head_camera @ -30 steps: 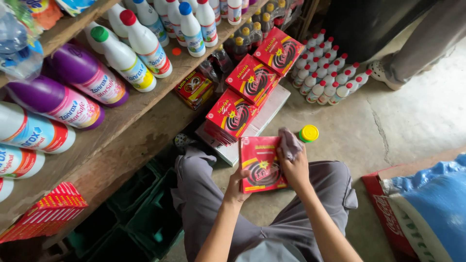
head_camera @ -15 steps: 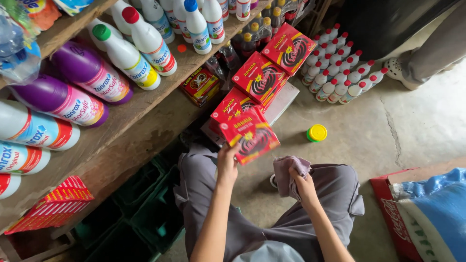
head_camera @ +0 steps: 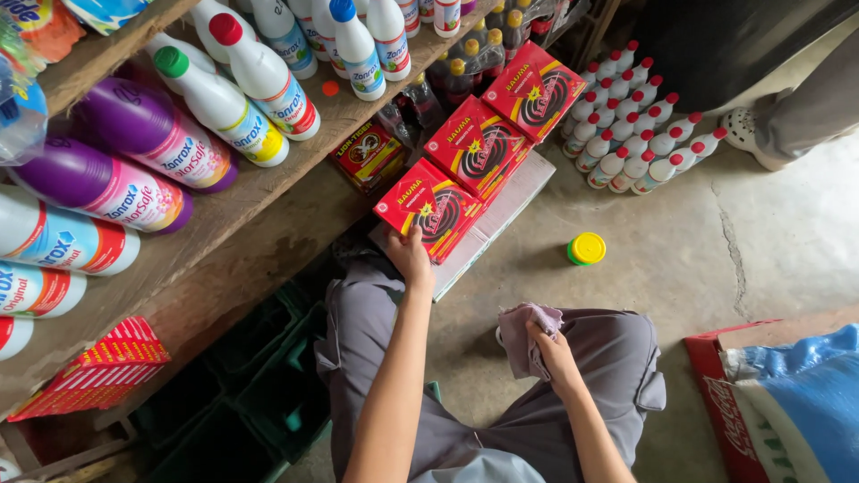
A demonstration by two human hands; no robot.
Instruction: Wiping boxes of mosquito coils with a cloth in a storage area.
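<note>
My left hand [head_camera: 410,257] grips the near edge of a red flat box [head_camera: 429,208] with a black spiral picture, set on a pale slab [head_camera: 497,224] under the shelf. Two more red boxes [head_camera: 479,146] [head_camera: 535,89] of the same kind lie in a row beyond it. My right hand [head_camera: 548,351] rests on my right knee and is closed around a crumpled mauve cloth [head_camera: 526,329]. I am crouched, grey trousers below both arms.
A wooden shelf [head_camera: 259,192] on the left carries white and purple bottles [head_camera: 152,134]. A yellow lid [head_camera: 587,248] lies on the concrete floor. Small white red-capped bottles [head_camera: 626,134] stand at the back. Green crates [head_camera: 268,394] sit below the shelf; a blue sack [head_camera: 796,402] is right.
My left hand carried the red box from my lap up to the row and set it down at the near end. My right hand dropped to my knee with the cloth.
</note>
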